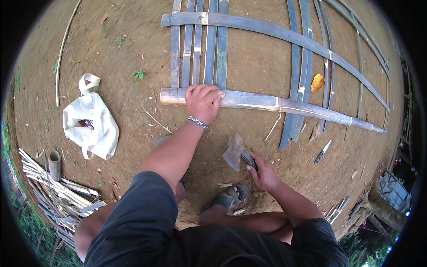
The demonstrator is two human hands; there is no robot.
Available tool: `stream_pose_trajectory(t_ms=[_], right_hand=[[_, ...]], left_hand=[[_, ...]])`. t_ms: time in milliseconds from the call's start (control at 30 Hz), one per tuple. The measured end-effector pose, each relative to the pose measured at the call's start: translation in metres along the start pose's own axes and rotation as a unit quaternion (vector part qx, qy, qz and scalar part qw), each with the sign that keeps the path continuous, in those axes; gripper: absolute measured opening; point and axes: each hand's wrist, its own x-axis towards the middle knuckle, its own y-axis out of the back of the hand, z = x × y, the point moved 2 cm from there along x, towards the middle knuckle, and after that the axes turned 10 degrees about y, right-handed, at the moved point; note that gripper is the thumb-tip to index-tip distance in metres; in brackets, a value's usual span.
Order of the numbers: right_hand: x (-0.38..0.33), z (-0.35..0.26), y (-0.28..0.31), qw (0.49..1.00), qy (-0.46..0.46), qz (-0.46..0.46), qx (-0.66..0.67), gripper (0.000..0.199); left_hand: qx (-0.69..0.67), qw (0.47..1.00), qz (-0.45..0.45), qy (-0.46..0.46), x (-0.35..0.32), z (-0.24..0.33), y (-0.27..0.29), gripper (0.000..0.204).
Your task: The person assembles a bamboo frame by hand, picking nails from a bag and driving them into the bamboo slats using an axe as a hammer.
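Note:
My left hand (203, 103), with a chain bracelet on its wrist, is closed over a long bamboo piece (253, 100) near its left end. That piece lies crosswise ahead of me, over the near ends of several dark bamboo strips (221, 58). Nearer to me, my right hand (263, 172) grips the dark handle of a hatchet (233, 152). The hatchet's wide blade is off the bamboo and points to the left. Farther away, another crosswise bamboo strip (262, 30) rests on the same lengthwise strips.
On the dirt at the right lies a knife (322, 152). A white cloth bag (95, 122) sits at the left, with something dark and red inside. Split bamboo sticks (58, 187) are piled at the lower left beside a bamboo tube (54, 164). My sandalled foot (229, 196) is below the hatchet.

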Motion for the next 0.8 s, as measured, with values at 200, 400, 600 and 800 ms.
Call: stream_pose_trajectory(t_ms=[200, 400, 600, 800], right_hand=[[0.048, -0.052, 0.016, 0.988, -0.005, 0.116, 0.102, 0.061], [0.105, -0.065, 0.026, 0.984, 0.009, 0.157, 0.083, 0.061], [0.119, -0.078, 0.026, 0.981, 0.028, 0.181, 0.062, 0.063], [0.116, -0.081, 0.028, 0.983, 0.002, 0.169, 0.068, 0.065]], left_hand=[[-0.006, 1.0, 0.004, 0.004, -0.002, 0.0, 0.0, 0.005], [-0.009, 1.0, 0.009, 0.005, -0.001, -0.001, -0.001, 0.007], [-0.008, 1.0, 0.007, 0.017, 0.0, 0.0, -0.001, 0.008], [-0.008, 1.0, 0.012, 0.013, 0.0, -0.003, -0.002, 0.003]])
